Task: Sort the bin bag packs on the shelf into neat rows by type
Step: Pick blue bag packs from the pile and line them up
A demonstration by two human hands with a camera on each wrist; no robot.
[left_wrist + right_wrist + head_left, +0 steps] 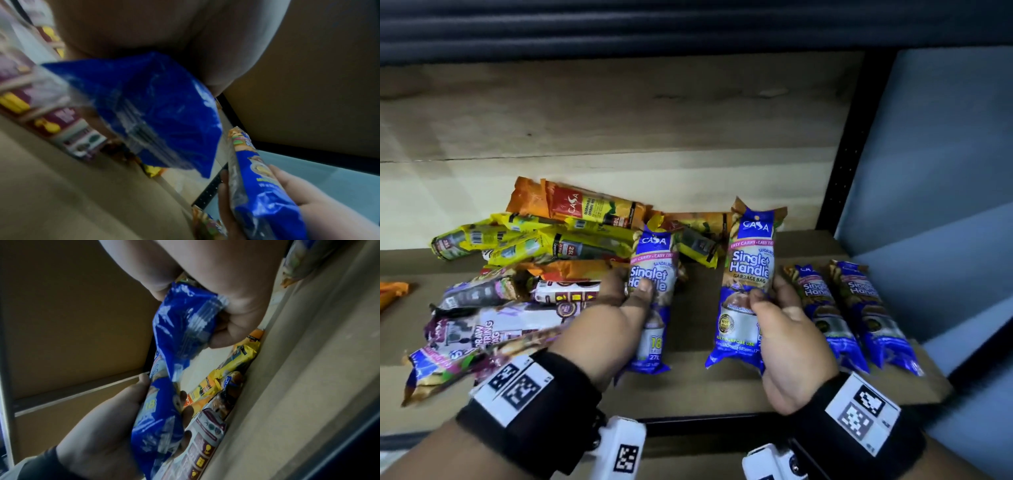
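Note:
My left hand (pixel 633 298) grips a blue "Singlet Handle" pack (pixel 654 270), thumb across its front, lifted over the shelf; the same pack (pixel 156 104) fills the left wrist view. My right hand (pixel 774 301) grips a second blue pack (pixel 748 274) upright, a little to the right; its crimped end (pixel 185 324) shows under my palm. Two more blue packs (pixel 825 308) (pixel 873 308) lie side by side at the shelf's right end. A jumbled heap of yellow (pixel 524 240), orange (pixel 575 205) and purple drawstring packs (pixel 482 329) lies to the left.
The wooden shelf board (pixel 722 387) has bare space between the heap and the two laid blue packs. A black perforated upright (pixel 842 164) bounds the right side, with a blue-grey wall (pixel 945 171) beyond. An orange pack end (pixel 392 294) pokes in at far left.

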